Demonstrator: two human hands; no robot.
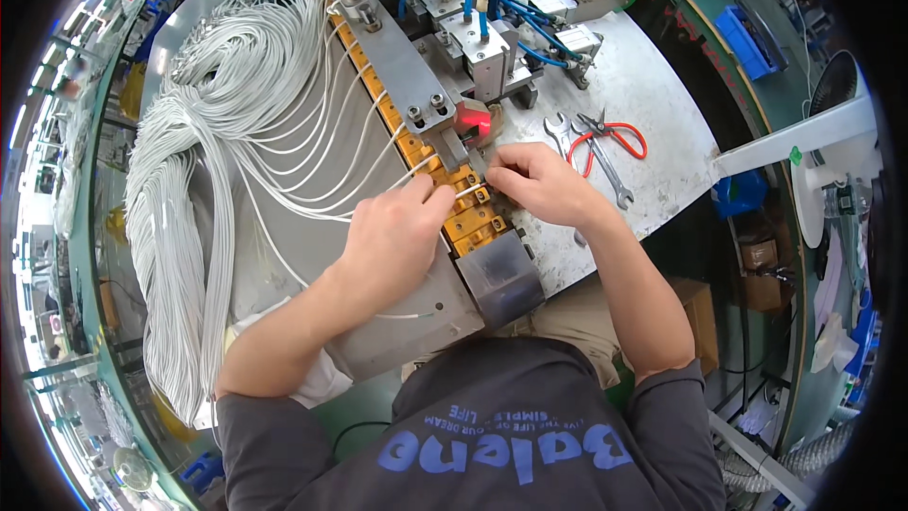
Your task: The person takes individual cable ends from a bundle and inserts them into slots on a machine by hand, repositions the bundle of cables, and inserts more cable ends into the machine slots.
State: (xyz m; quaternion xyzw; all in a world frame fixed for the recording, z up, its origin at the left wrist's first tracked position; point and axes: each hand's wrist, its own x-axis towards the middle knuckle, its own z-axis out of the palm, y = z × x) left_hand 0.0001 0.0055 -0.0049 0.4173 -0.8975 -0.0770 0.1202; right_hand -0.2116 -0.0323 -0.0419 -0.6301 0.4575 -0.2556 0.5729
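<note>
I'd pinch this likely light, bendy white cable near its end; left hand, right hand: fingers curled, grip unclear.

Left hand and right hand have curled fingers.

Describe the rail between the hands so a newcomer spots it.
Find the white cable bundle at left. To its right, the rail runs diagonally between the left hand and right hand. Its golden colour sets it apart from the grey plate beside it.

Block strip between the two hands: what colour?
The block strip is golden orange; it shows in the head view, the only one here.
</note>
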